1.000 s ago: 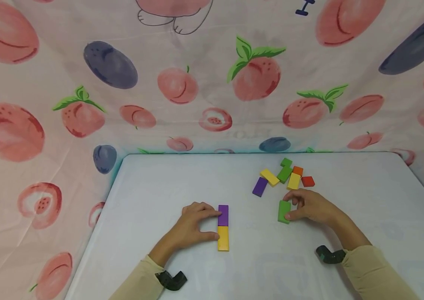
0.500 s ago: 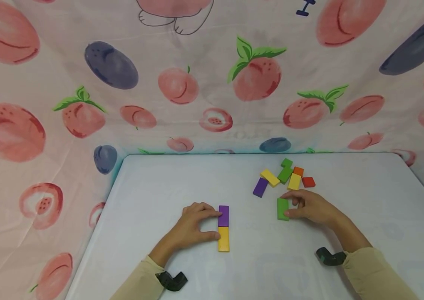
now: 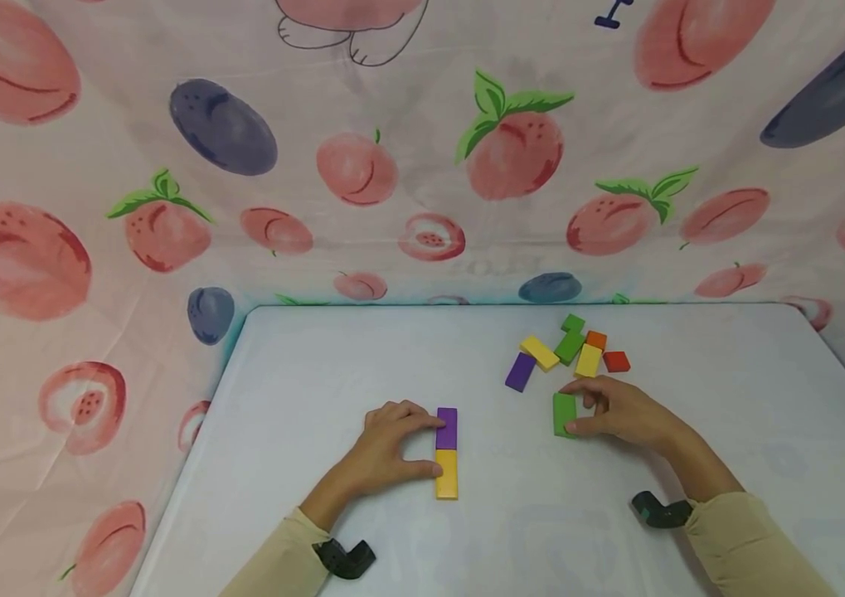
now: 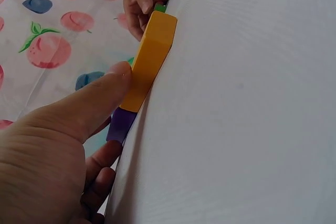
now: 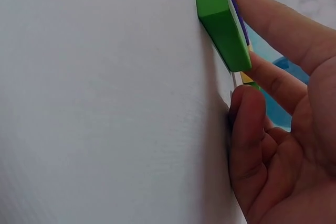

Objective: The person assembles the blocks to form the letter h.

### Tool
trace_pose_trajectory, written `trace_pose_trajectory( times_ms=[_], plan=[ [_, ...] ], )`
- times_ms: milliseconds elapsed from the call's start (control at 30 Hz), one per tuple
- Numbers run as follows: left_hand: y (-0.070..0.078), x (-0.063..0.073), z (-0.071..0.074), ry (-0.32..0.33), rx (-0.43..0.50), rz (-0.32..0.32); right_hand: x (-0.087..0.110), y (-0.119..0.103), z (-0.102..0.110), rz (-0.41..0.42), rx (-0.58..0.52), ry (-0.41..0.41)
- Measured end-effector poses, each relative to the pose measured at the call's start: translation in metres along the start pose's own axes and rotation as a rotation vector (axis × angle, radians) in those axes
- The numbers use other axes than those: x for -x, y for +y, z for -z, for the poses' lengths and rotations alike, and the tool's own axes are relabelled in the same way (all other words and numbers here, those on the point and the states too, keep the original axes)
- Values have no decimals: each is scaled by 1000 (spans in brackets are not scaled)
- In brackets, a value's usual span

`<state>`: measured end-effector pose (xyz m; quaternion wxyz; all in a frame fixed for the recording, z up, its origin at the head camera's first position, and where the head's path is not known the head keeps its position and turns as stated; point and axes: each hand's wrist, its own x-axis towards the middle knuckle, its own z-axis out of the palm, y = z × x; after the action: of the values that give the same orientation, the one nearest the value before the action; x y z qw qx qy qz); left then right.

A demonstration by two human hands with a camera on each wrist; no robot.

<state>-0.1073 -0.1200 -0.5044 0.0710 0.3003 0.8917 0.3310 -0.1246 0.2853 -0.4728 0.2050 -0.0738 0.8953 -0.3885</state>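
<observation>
A purple block (image 3: 447, 429) and a yellow block (image 3: 447, 474) lie end to end on the white table. My left hand (image 3: 390, 448) rests beside them, its index fingertip touching the purple block and its thumb touching the yellow one, fingers rather straight. In the left wrist view the thumb lies against the yellow block (image 4: 152, 61), with the purple block (image 4: 122, 124) beyond. Off to the right, my right hand (image 3: 619, 412) pinches a green block (image 3: 564, 414) between thumb and index finger. That green block (image 5: 223, 22) looks close to the tabletop in the right wrist view.
Behind the right hand is a loose group of small blocks: purple (image 3: 520, 371), yellow (image 3: 539, 353), green (image 3: 570, 347), orange (image 3: 596, 340) and red (image 3: 617, 361), among others. A fruit-patterned cloth (image 3: 280, 108) hangs behind the white table (image 3: 318, 356).
The green block has shifted slightly away from me and turned a little straighter in the right hand's fingers. The left hand and its two blocks have stayed in place.
</observation>
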Motion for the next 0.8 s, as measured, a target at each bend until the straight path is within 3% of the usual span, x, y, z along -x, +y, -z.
trace_pose_trajectory(
  times_ms=[367,800],
  plan=[
    [2,-1,2,-4,18,6,1,-3,-2,25,26,26],
    [2,0,1,-11,30,14,7,-4,-8,40,-15,77]
  ],
)
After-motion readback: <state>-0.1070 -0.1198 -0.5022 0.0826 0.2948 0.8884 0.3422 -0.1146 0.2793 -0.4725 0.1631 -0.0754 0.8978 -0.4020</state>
